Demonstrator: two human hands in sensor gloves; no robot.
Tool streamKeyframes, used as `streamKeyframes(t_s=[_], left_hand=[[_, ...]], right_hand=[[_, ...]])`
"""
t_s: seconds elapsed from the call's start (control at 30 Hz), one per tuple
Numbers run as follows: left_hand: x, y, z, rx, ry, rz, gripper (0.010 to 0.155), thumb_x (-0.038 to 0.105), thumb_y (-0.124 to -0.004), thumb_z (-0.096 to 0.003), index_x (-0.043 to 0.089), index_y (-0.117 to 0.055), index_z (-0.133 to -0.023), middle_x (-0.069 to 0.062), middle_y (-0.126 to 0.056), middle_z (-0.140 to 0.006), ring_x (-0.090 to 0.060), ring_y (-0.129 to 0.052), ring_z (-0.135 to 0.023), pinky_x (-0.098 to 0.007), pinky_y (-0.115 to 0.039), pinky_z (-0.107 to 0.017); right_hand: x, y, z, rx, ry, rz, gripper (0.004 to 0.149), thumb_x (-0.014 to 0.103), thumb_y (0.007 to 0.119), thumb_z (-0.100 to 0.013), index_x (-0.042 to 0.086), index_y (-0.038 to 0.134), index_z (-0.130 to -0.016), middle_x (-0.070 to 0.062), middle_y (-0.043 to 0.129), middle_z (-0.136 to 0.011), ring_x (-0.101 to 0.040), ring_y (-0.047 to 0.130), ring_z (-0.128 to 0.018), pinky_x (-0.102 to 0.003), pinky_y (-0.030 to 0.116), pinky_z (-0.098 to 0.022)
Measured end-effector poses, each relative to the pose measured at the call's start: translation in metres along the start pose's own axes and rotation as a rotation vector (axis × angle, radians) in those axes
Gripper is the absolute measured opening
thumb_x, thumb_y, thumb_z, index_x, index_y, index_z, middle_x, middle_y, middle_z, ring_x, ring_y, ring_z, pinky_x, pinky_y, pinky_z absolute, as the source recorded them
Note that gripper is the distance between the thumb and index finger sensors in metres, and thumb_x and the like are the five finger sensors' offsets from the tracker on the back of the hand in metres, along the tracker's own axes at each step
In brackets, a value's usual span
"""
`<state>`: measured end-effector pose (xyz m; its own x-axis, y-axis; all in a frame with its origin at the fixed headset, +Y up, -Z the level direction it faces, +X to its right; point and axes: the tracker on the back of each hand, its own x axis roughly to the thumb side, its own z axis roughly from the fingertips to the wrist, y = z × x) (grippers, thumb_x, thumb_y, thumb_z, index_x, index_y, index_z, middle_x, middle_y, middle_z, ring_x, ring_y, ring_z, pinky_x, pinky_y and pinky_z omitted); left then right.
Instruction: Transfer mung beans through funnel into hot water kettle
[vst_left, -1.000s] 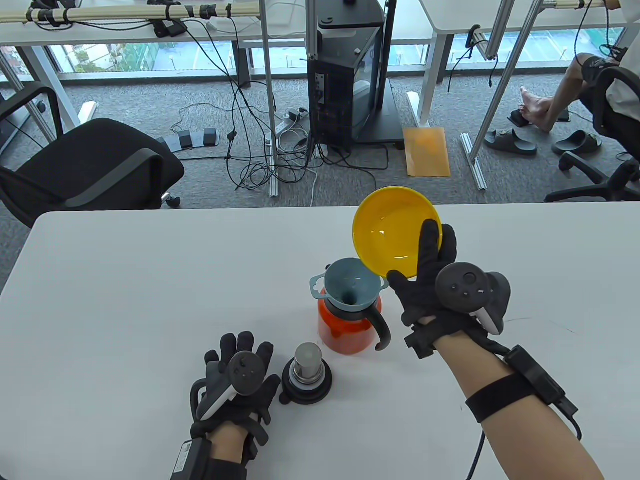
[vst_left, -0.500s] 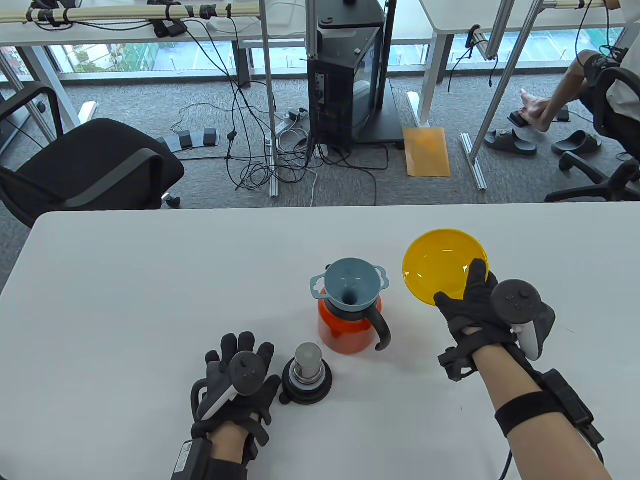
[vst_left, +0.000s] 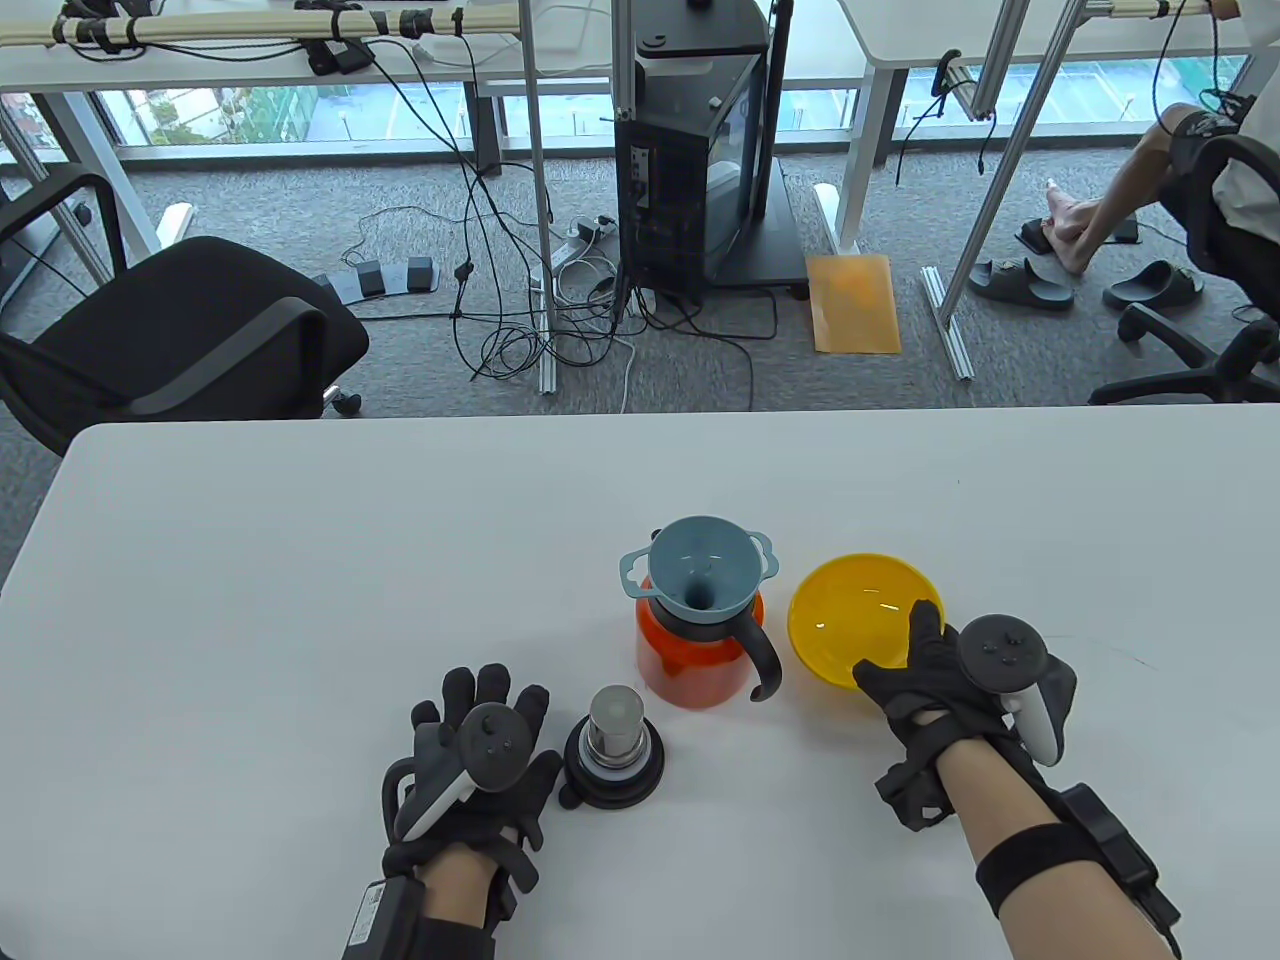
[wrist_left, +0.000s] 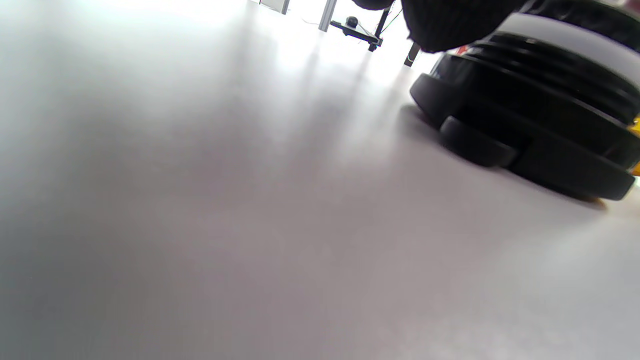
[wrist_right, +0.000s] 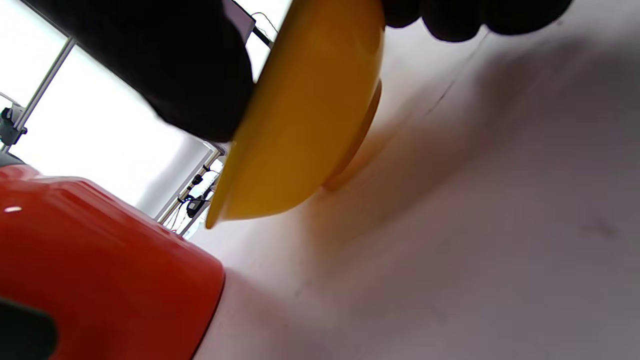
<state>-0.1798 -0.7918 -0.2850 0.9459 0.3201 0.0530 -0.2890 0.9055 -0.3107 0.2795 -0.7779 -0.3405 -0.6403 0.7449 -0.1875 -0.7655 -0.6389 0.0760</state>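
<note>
Kettle (vst_left: 693, 655), orange-red with a black handle, upright near the middle of a white table (vst_left: 300, 600), lidless. Blue-grey funnel (vst_left: 699, 575) seated in its mouth, spout down. No mung beans visible anywhere; inside of the kettle hidden.

Just right of the kettle, near but apart: yellow bowl (vst_left: 862, 620), mouth up, looking empty. In the right wrist view, bowl (wrist_right: 305, 115) with its foot at or barely above the tabletop; contact impossible to confirm.

Right hand (vst_left: 935, 680) gripping the bowl's near rim, thumb inside, fingers curled under the outside wall, tracker on the back.

Near the front edge, left of the kettle: kettle lid (vst_left: 613, 750), black collar with a metal stopper, standing on the table.

Just left of the lid: left hand (vst_left: 470, 765), palm down on the table, fingers spread, holding nothing. In the left wrist view, a gloved fingertip (wrist_left: 450, 22) right at the lid's top edge; touching or not, unclear.
</note>
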Motion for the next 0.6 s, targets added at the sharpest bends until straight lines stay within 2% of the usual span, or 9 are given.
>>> streamKeyframes(t_s=[0.17,0.23,0.27,0.4,0.6], left_hand=[[0.000,0.000,0.000,-0.003,-0.003,0.002,0.072,0.051,-0.069,-0.0484,0.033,-0.035,-0.109,-0.004,-0.005,-0.115,-0.039,0.004,-0.102,-0.068,-0.007,-0.070],[0.000,0.000,0.000,-0.004,-0.002,0.002,0.072,0.051,-0.069,-0.0485,0.033,-0.035,-0.109,-0.004,-0.005,-0.115,-0.039,0.004,-0.102,-0.068,-0.007,-0.070],[0.000,0.000,0.000,-0.004,-0.002,0.002,0.072,0.052,-0.069,-0.0485,0.033,-0.035,-0.109,-0.004,-0.005,-0.115,-0.039,0.004,-0.102,-0.068,-0.007,-0.070],[0.000,0.000,0.000,-0.006,-0.001,0.003,0.072,0.051,-0.069,-0.0485,0.033,-0.035,-0.109,-0.004,-0.005,-0.115,-0.039,0.004,-0.102,-0.068,-0.007,-0.070],[0.000,0.000,0.000,-0.006,-0.002,0.003,0.072,0.052,-0.069,-0.0484,0.033,-0.035,-0.109,-0.004,-0.005,-0.115,-0.039,0.004,-0.102,-0.068,-0.007,-0.070]], right_hand=[[-0.003,0.001,-0.001,0.012,0.045,0.025,0.096,0.041,0.090,-0.046,-0.006,0.030,-0.106,-0.043,0.032,-0.099,-0.070,0.036,-0.082,-0.072,0.044,-0.051],[-0.004,0.000,-0.001,0.038,0.074,0.064,0.095,0.044,0.087,-0.047,-0.007,0.033,-0.107,-0.044,0.028,-0.099,-0.071,0.031,-0.083,-0.071,0.043,-0.052],[-0.004,-0.001,-0.001,0.042,0.078,0.070,0.095,0.044,0.086,-0.048,-0.007,0.031,-0.107,-0.045,0.020,-0.099,-0.072,0.026,-0.083,-0.072,0.042,-0.052],[-0.003,-0.007,0.000,-0.005,0.064,0.068,0.094,0.044,0.084,-0.049,-0.003,0.029,-0.109,-0.043,0.004,-0.097,-0.071,0.012,-0.082,-0.075,0.035,-0.053],[0.023,-0.022,0.002,-0.022,-0.032,0.073,0.092,0.043,0.085,-0.049,0.002,0.029,-0.110,-0.039,0.001,-0.098,-0.069,0.007,-0.083,-0.075,0.031,-0.054]])
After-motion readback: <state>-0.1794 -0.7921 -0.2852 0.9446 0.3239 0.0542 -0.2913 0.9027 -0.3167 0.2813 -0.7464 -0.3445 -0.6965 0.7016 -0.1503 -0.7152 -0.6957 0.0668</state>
